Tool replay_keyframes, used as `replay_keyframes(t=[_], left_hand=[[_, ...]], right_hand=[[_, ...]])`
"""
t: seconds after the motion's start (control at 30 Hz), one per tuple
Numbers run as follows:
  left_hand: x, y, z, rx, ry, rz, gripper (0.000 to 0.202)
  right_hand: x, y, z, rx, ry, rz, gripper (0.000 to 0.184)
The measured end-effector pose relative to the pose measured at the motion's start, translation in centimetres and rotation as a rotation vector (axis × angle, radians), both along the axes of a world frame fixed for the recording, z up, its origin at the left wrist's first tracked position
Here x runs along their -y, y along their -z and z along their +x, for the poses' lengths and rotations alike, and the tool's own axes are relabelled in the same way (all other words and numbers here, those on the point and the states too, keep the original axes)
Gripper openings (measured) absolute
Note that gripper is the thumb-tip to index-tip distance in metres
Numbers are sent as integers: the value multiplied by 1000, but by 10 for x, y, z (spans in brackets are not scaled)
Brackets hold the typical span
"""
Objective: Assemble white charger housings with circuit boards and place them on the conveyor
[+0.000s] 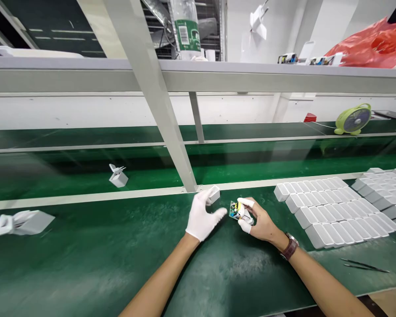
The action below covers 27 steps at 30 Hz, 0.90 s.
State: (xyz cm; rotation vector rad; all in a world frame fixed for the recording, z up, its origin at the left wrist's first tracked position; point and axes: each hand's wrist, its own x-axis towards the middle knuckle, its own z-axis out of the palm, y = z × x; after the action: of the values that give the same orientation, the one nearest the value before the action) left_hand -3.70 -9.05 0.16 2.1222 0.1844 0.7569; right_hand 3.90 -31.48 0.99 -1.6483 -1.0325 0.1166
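Observation:
My left hand (203, 216), in a white glove, has its fingers curled against a small white plastic case (214, 195) near the foot of the post. Its thumb points right, toward the circuit board. In my right hand (255, 219), with white covers on the fingertips, is a small circuit board (235, 210) with yellow and blue components and a white part attached. The board is held above the green work surface, between the thumb and fingers. Part of the case is hidden behind the left fingers.
Rows of white cases (336, 211) stand at the right, with black tweezers (364, 266) in front. A slanted post (171, 127) rises ahead. White plug adapters (119, 177) lie on the green conveyor belt (145, 169) and at left. A green fan (353, 119) stands behind.

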Motion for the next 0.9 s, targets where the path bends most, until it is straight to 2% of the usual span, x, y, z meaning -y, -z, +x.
replay_keyframes(t=[0.07, 0.1, 0.23, 0.37, 0.43, 0.47, 0.53, 0.6, 0.67, 0.73, 0.8, 0.9], left_hand=[[-15, 8, 11, -25, -142, 5, 79], [-20, 12, 17, -58, -156, -23, 83], [-24, 26, 33, -208, -70, -131, 95], [-9, 22, 39, -329, -39, -91, 106], [-4, 17, 41, -381, -14, -12, 108], [-3, 15, 42, -399, -9, 40, 103], [-1, 10, 42, -396, -9, 151, 79], [1, 7, 40, -327, 10, 228, 45], [4, 6, 35, -206, 41, 246, 25], [7, 10, 30, -63, 64, 229, 22], [9, 15, 25, 65, 97, 235, 30], [12, 20, 21, 129, 178, 296, 42]], right_hand=[[0, 1, 0, -54, -5, 17, 59], [0, 3, 0, -65, -5, 20, 59], [-3, 8, 0, -130, 17, 48, 59], [-5, 10, -1, -254, 19, 91, 57], [-6, 8, 0, -268, 2, 108, 54], [-5, 7, -1, -264, -9, 111, 53], [-4, 5, -1, -242, -27, 102, 52], [-1, 3, -3, -185, -22, 68, 53], [2, 1, -4, -86, 18, 18, 56], [5, -2, -5, 45, 71, -23, 59], [7, -5, -5, 185, 99, -27, 60], [7, -11, -6, 329, 84, 9, 62]])
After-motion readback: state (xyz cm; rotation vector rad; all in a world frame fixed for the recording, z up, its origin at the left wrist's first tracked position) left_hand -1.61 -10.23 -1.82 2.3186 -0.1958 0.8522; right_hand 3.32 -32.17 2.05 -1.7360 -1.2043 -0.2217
